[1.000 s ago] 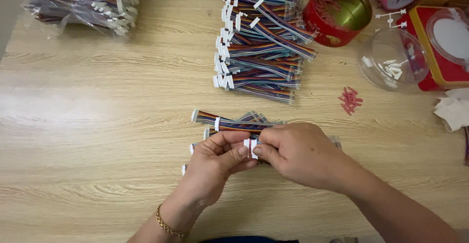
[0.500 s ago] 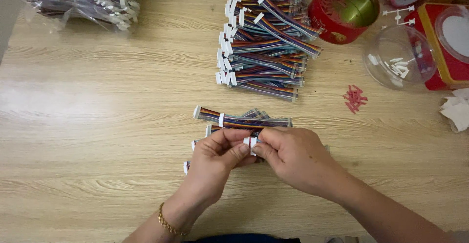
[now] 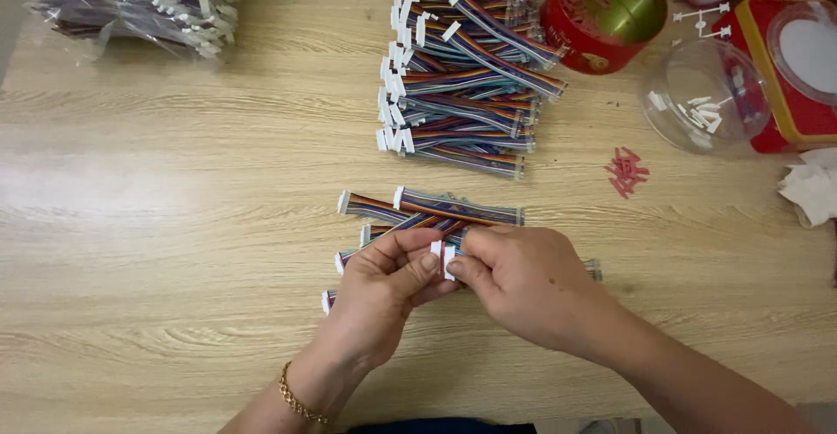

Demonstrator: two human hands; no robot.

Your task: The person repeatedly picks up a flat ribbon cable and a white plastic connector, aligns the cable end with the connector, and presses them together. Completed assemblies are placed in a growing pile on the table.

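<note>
My left hand [image 3: 384, 290] and my right hand [image 3: 523, 281] meet over the wooden table [image 3: 174, 251], fingertips pinching two small white connectors [image 3: 442, 255] that touch end to end. Each connector ends a short multicoloured ribbon cable; most of both cables is hidden under my hands. Just beyond my fingers lies a small loose group of similar ribbon cables [image 3: 436, 211] with white plugs. A gold bracelet [image 3: 298, 399] circles my left wrist.
A large stack of ribbon cables [image 3: 462, 76] lies at the back centre. A clear bag of more cables [image 3: 139, 2] sits back left. At the back right stand a red tin [image 3: 602, 15], a clear plastic tub [image 3: 706, 94], a red box [image 3: 802, 68], small red bits [image 3: 626, 172] and a tissue [image 3: 811, 190].
My hands stay together on the two white connectors. The view has drifted slightly, so the hands sit a little lower and to the right in the picture.
</note>
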